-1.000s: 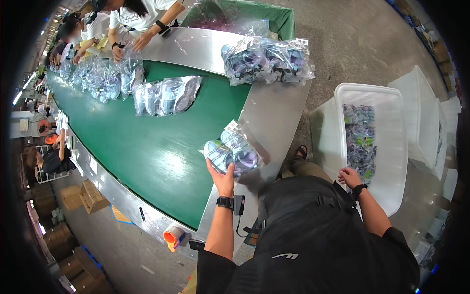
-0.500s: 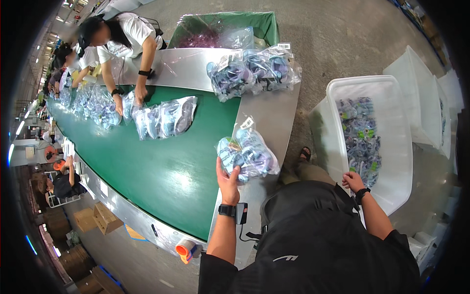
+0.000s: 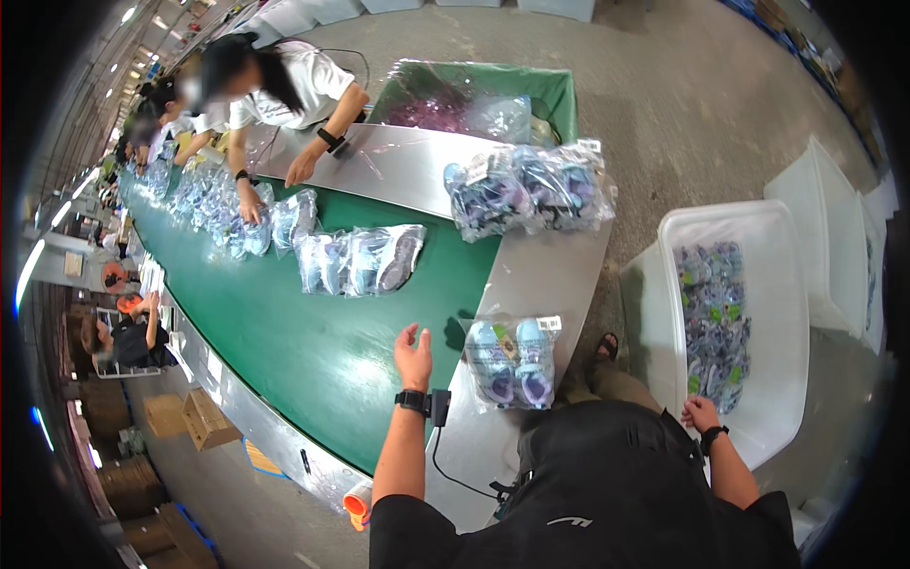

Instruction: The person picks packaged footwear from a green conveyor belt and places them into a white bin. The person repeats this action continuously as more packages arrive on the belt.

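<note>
My left hand (image 3: pixel 413 356) hovers over the green conveyor belt (image 3: pixel 351 379), fingers apart and nothing in them. Just to its right, a clear bag holding a pair of blue and purple shoes (image 3: pixel 512 365) lies on the metal table edge (image 3: pixel 540 275), soles away from me and a white label on its upper corner. On the right, my right hand (image 3: pixel 700 413) is beside the near left side of a white plastic bin (image 3: pixel 773 379); its fingers are curled with nothing visible in them. Whether it touches the bin I cannot tell. Several bagged shoes (image 3: pixel 716 313) lie inside the bin.
More bagged shoes (image 3: pixel 531 190) are piled at the table's far corner. Others (image 3: pixel 360 261) lie on the belt, where a co-worker (image 3: pixel 294 90) reaches over them. Behind stands a green-lined bin (image 3: pixel 559 90) of plastic scraps. An orange tape dispenser (image 3: pixel 357 503) sits near left.
My left hand has let go of the bagged shoes and drawn back left; the bag now lies flat on the metal edge. My right hand stays by the bin. The co-worker's hands have parted.
</note>
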A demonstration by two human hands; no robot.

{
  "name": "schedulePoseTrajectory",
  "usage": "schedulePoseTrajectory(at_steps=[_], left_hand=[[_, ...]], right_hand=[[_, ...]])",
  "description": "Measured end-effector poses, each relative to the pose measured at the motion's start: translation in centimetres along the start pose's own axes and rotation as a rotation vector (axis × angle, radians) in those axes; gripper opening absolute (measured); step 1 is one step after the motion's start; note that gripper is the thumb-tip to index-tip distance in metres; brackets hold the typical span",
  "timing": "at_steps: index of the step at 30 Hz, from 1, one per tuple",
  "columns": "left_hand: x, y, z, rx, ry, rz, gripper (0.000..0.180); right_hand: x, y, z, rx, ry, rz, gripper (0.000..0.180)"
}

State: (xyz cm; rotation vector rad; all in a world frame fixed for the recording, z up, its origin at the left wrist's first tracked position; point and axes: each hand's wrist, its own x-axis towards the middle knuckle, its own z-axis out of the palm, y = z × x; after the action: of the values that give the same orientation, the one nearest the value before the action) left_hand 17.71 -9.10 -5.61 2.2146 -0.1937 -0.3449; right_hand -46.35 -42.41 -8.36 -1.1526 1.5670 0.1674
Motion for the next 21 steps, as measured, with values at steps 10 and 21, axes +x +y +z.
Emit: schedulePoseTrajectory(at_steps=[10,21], left_hand=[[14.2,0.7,-2.4,0.399,0.221,0.138,0.063],[18.5,-6.1,0.8,0.051,0.014,-0.278,0.097]], right_hand=[[-2.0,-4.5,0.7,0.013,-0.008,-0.062,0.019],[-4.1,-9.2,3.0,-0.089,-0.062,-0.104,0.026]])
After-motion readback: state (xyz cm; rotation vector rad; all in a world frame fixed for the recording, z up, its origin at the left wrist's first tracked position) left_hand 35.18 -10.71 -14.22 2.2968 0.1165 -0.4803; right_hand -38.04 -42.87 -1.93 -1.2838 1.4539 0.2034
